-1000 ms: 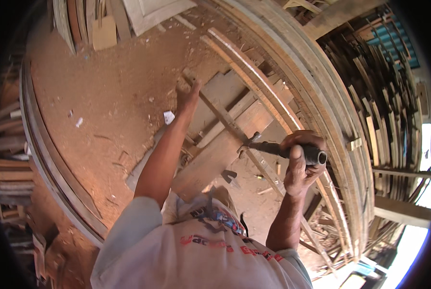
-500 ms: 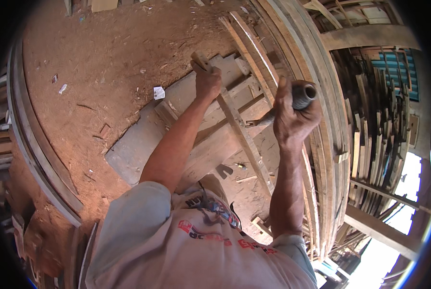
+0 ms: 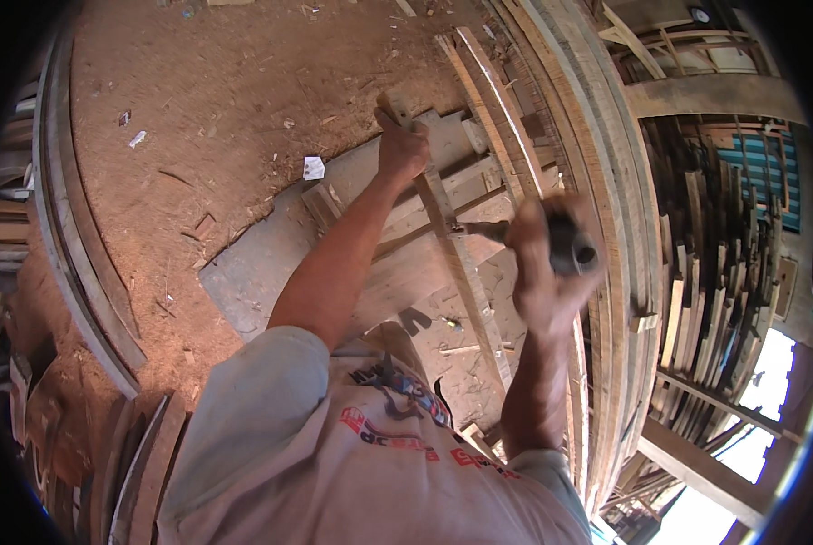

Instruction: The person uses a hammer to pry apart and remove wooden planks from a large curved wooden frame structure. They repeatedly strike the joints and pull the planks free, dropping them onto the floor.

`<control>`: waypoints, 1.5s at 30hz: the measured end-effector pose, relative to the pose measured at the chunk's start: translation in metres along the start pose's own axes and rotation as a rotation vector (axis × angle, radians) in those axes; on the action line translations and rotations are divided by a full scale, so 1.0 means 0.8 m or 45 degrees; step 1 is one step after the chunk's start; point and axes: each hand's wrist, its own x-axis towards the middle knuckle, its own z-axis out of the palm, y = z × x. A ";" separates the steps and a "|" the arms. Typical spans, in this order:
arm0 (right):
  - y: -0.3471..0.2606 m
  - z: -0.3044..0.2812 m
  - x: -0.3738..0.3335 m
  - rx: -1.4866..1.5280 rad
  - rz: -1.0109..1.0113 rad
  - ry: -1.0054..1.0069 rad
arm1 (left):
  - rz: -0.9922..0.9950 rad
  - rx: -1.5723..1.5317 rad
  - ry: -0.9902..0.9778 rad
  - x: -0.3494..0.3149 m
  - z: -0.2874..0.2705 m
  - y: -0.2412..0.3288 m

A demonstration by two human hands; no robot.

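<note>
My left hand (image 3: pixel 404 150) is closed round the upper part of a long narrow wooden strip (image 3: pixel 461 272), which slants down toward my body. My right hand (image 3: pixel 551 263), blurred by motion, grips a claw hammer by its dark, hollow-ended handle (image 3: pixel 571 247). The metal end of the claw hammer (image 3: pixel 483 231) reaches left to the strip and meets its edge around the middle. Whether a nail is caught there is too small to tell. Beneath the strip lie wide boards (image 3: pixel 397 282) and a grey panel (image 3: pixel 252 263).
Long stacked planks (image 3: pixel 610 272) run along my right, with many upright offcuts (image 3: pixel 697 300) beyond. More long boards (image 3: pixel 79 227) lie at the left. Wood chips and a white paper scrap (image 3: pixel 313 168) litter the brown dirt floor (image 3: pixel 216 100).
My right hand has moved down toward my body, tipping the hammer's handle end lower. The hammer's metal end stays at the strip. My left hand keeps its grip; the whole view has shifted slightly.
</note>
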 end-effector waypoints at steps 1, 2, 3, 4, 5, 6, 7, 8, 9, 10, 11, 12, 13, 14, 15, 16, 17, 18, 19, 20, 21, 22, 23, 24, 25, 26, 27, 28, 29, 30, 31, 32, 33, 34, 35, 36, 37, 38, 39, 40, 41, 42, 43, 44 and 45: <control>0.003 -0.011 -0.023 0.075 -0.058 0.092 | 0.002 0.017 -0.013 -0.006 -0.001 0.006; 0.009 -0.018 -0.044 0.167 -0.127 0.163 | 0.057 0.057 0.041 0.008 0.001 -0.007; 0.022 -0.028 -0.058 0.117 -0.352 0.109 | 0.107 0.092 0.101 0.034 0.006 -0.030; 0.029 -0.035 -0.078 0.181 -0.375 0.104 | 0.157 0.146 0.129 0.036 0.009 -0.033; 0.034 -0.040 -0.097 0.247 -0.400 0.099 | 0.098 0.139 0.105 0.037 0.011 -0.038; 0.042 -0.044 -0.114 0.282 -0.424 0.091 | 0.047 0.145 0.066 0.028 0.008 -0.020; 0.048 -0.045 -0.128 0.324 -0.461 0.071 | -0.004 0.143 0.043 0.023 0.004 -0.010; 0.059 -0.043 -0.143 0.369 -0.522 0.132 | 0.026 0.175 0.069 0.024 0.007 -0.013; 0.061 -0.045 -0.154 0.398 -0.554 0.129 | 0.060 0.200 0.116 0.032 0.005 -0.023; 0.064 -0.045 -0.166 0.406 -0.556 0.141 | 0.092 0.229 0.149 0.039 0.006 -0.031; 0.066 -0.044 -0.174 0.414 -0.558 0.154 | 0.130 0.224 0.154 0.047 0.005 -0.038; 0.064 -0.045 -0.181 0.376 -0.534 0.104 | 0.156 0.218 0.143 0.047 0.005 -0.042; 0.060 -0.045 -0.185 0.338 -0.511 0.055 | 0.156 0.204 0.123 0.047 0.007 -0.046; 0.055 -0.046 -0.188 0.299 -0.487 0.008 | 0.158 0.190 0.108 0.049 0.006 -0.048; 0.050 -0.052 -0.188 0.124 -0.429 -0.023 | 0.132 0.174 0.068 0.041 0.009 -0.040; 0.042 -0.062 -0.180 -0.028 -0.383 -0.067 | 0.109 0.158 0.059 0.041 0.004 -0.032; 0.040 -0.070 -0.176 -0.178 -0.335 -0.110 | 0.162 0.220 0.095 0.047 0.003 -0.035; 0.040 -0.074 -0.186 -0.269 -0.130 -0.118 | 0.205 0.268 0.131 0.057 0.004 -0.050; 0.043 -0.077 -0.197 -0.304 -0.042 -0.127 | 0.212 0.275 0.135 0.060 0.010 -0.052; 0.047 -0.079 -0.206 -0.337 0.046 -0.136 | 0.214 0.290 0.140 0.060 0.013 -0.057; 0.050 -0.083 -0.211 -0.374 0.130 -0.143 | 0.179 0.261 0.133 0.055 0.016 -0.055; 0.040 -0.089 -0.206 -0.411 0.180 -0.212 | 0.144 0.234 0.126 0.050 0.018 -0.051; 0.040 -0.092 -0.208 -0.179 0.425 -0.247 | 0.168 0.195 0.086 0.068 0.021 -0.069; 0.037 -0.094 -0.206 0.059 0.632 -0.320 | 0.190 0.133 0.094 0.100 0.008 -0.102; 0.043 -0.094 -0.212 0.255 0.705 -0.401 | 0.176 0.124 0.082 0.101 0.009 -0.103; 0.048 -0.095 -0.218 0.442 0.789 -0.477 | 0.163 0.114 0.072 0.103 0.010 -0.103; 0.055 -0.087 -0.225 0.596 0.790 -0.353 | 0.121 0.168 0.040 0.071 0.020 -0.069; 0.058 -0.077 -0.231 0.759 0.771 -0.256 | 0.078 0.221 0.042 0.045 0.020 -0.044; 0.062 -0.078 -0.231 0.865 0.823 -0.220 | 0.076 0.228 0.065 0.036 0.017 -0.036; 0.066 -0.079 -0.228 0.966 0.874 -0.184 | 0.073 0.228 0.089 0.033 0.014 -0.032; 0.069 -0.080 -0.228 1.065 0.930 -0.139 | 0.069 0.230 0.112 0.031 0.011 -0.030; 0.080 -0.086 -0.236 1.077 0.903 -0.149 | 0.090 0.191 0.105 0.033 0.008 -0.032; 0.084 -0.089 -0.240 1.091 0.871 -0.159 | 0.115 0.153 0.098 0.036 0.008 -0.039; 0.081 -0.089 -0.235 0.944 0.709 -0.297 | 0.139 0.116 0.092 0.039 0.007 -0.046; 0.090 -0.086 -0.233 1.142 0.734 -0.390 | 0.156 0.096 0.101 0.044 0.005 -0.051; 0.109 -0.082 -0.234 1.336 0.760 -0.467 | 0.163 0.078 0.091 0.043 0.007 -0.052; 0.118 -0.079 -0.234 1.535 0.783 -0.543 | 0.161 0.072 0.087 0.041 0.008 -0.050; 0.112 -0.065 -0.242 1.562 0.962 -0.320 | 0.161 0.066 0.080 0.039 0.011 -0.048; 0.104 -0.048 -0.236 1.648 1.001 -0.185 | 0.160 0.062 0.082 0.038 0.010 -0.048; 0.093 -0.030 -0.222 1.737 1.036 -0.045 | 0.164 0.062 0.086 0.038 0.011 -0.047; 0.081 -0.018 -0.209 1.822 1.068 0.099 | 0.169 0.062 0.086 0.037 0.012 -0.047; 0.066 -0.013 -0.200 1.626 1.338 0.291 | 0.169 0.056 0.084 0.035 0.012 -0.046; 0.071 -0.014 -0.196 1.509 1.319 0.212 | 0.172 0.053 0.084 0.034 0.012 -0.046; 0.081 -0.017 -0.192 1.393 1.298 0.135 | 0.173 0.045 0.091 0.035 0.009 -0.046; 0.085 -0.019 -0.182 1.263 1.274 0.063 | 0.168 0.030 0.091 0.034 0.007 -0.044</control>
